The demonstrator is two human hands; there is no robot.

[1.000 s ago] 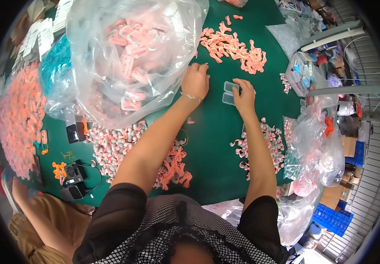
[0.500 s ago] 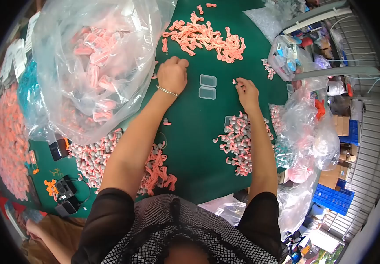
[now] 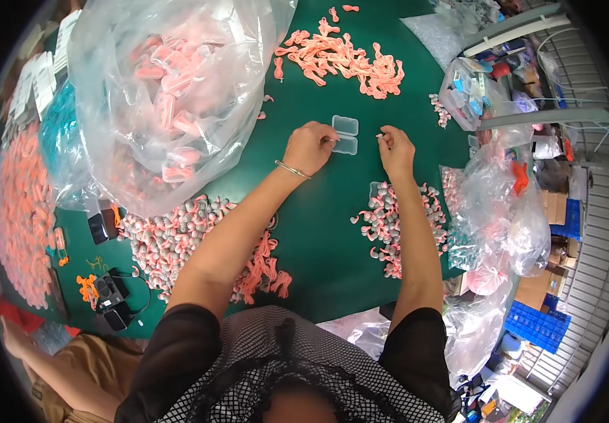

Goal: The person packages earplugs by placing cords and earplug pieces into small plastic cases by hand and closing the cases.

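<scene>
A small clear plastic case [image 3: 345, 125] lies open on the green table, lid and base side by side. My left hand [image 3: 309, 150] is at the case's left edge, its fingers pinched together; what lies between them is too small to make out. To the right of the case, my right hand [image 3: 397, 151] pinches a small pink-and-white piece [image 3: 380, 137] between thumb and fingertips. Below that hand and forearm is a pile of small pink-and-grey pieces [image 3: 383, 233]. Looped pink cords [image 3: 346, 58] are heaped beyond the case.
A large clear bag [image 3: 142, 134] of pink-filled cases stands at the left. Another pile of pink-and-grey pieces [image 3: 170, 243] and pink cord bundles [image 3: 265, 271] lie by my left forearm. A black device [image 3: 110, 292] and another person's arm [image 3: 64, 374] are lower left.
My left hand has moved right and slightly nearer, from beside the large bag to the case's edge. My right hand stays almost in place with its small piece. The view has shifted slightly.
</scene>
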